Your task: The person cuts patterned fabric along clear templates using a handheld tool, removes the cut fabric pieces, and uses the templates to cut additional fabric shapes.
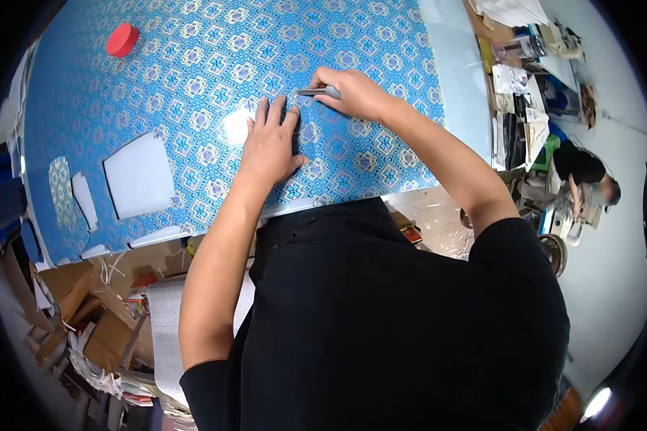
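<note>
Blue patterned material (216,65) covers the large work surface. My left hand (269,144) lies flat on it, fingers spread, near the surface's close edge. To its right, my right hand (349,92) is closed around a grey, slim tool (323,92) that looks like a cutter or pen. The tool points left, its tip at the material just above my left fingertips. Whether a thin piece lies under my left hand cannot be made out.
A round red object (122,39) rests at the upper left. Lower left are a white cut-out area (140,176) and a narrow patterned piece (62,190). Cartons (108,337) stand below the left edge. Another person (579,164) sits at the far right, beyond cluttered shelves (514,86).
</note>
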`<control>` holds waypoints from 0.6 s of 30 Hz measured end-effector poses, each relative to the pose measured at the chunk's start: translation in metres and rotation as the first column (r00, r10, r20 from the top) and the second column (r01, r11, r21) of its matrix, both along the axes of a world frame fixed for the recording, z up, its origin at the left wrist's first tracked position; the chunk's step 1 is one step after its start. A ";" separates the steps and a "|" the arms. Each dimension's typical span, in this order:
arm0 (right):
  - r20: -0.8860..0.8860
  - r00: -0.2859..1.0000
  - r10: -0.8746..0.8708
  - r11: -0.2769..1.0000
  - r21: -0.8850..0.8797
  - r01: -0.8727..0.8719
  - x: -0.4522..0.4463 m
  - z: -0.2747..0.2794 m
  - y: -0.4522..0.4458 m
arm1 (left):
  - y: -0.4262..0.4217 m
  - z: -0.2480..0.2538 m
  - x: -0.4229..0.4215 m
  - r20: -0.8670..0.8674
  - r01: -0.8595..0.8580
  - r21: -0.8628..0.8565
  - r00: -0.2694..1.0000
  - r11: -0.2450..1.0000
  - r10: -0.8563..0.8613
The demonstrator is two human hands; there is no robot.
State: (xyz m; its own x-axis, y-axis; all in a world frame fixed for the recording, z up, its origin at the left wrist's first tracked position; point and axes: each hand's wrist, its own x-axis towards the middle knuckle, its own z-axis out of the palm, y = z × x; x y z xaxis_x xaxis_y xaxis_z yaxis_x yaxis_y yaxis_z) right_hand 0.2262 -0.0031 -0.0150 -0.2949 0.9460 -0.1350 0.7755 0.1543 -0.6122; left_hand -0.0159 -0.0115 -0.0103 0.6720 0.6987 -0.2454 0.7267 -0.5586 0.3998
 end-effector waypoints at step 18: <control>0.037 0.624 0.780 0.615 0.136 -0.777 0.004 0.001 0.101 | -0.006 0.021 0.018 -0.219 -0.205 -0.063 0.958 0.977 0.187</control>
